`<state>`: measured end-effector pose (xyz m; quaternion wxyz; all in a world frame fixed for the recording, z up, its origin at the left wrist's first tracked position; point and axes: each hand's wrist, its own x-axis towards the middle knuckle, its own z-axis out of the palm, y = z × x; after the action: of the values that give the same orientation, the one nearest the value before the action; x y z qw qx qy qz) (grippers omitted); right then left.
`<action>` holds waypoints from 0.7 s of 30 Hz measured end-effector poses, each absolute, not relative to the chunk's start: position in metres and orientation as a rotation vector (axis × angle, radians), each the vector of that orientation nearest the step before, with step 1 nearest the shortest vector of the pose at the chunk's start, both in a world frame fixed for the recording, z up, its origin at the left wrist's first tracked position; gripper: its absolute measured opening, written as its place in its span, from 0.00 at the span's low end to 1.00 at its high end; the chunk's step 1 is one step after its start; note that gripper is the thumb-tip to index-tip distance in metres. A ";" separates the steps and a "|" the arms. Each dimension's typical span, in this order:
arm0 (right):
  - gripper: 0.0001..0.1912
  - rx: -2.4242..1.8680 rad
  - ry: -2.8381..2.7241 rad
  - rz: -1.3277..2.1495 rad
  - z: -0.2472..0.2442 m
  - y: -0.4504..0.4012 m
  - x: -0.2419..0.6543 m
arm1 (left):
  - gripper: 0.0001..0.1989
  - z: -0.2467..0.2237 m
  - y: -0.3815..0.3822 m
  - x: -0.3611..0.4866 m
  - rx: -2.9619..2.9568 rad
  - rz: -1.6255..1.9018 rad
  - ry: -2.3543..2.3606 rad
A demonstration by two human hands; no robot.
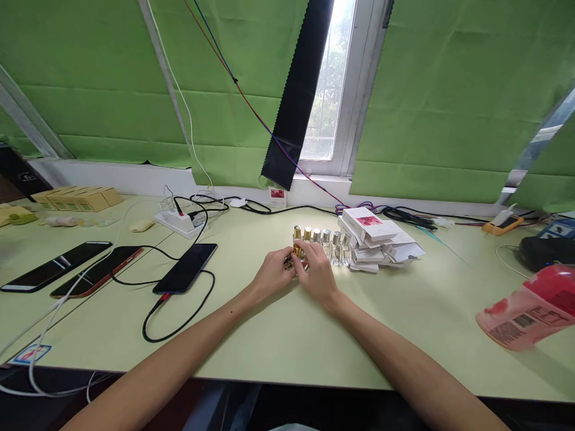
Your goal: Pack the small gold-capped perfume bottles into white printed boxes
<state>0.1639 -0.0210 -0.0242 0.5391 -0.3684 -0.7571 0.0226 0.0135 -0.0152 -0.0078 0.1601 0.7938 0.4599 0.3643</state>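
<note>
At the middle of the table my left hand (275, 270) and my right hand (317, 270) meet around a small glass bottle with a gold cap (297, 249). My left fingers are closed about its body, which is mostly hidden. The thumb and fingers of my right hand are closed at the cap. Just beyond, several similar bottles (336, 246) stand upright in a row, with gold and silver caps. To their right lies an untidy pile of flat white boxes (375, 236), the top one bearing a red picture.
Three phones lie at left, including a cabled dark phone (186, 269). Behind them sits a white power strip (179, 224) with tangled cords. A pink canister (525, 308) stands at right. Yellow boxes (76, 199) line the back left; black cables (408, 216) run along the wall.
</note>
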 end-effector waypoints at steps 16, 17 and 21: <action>0.14 -0.908 -1.810 0.115 -0.025 -0.019 0.166 | 0.07 -0.006 -0.016 0.014 2.285 1.038 1.301; 0.15 -0.909 -1.808 0.121 -0.025 -0.019 0.166 | 0.07 -0.006 -0.016 0.014 2.282 1.039 1.304; 0.16 -0.911 -1.802 0.133 -0.025 -0.020 0.165 | 0.07 -0.006 -0.016 0.014 2.280 1.040 1.315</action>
<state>0.1654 -0.0204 -0.0248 0.5302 -0.3818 -0.7550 0.0559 0.0141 -0.0159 -0.0061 0.1551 0.7960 0.4589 0.3630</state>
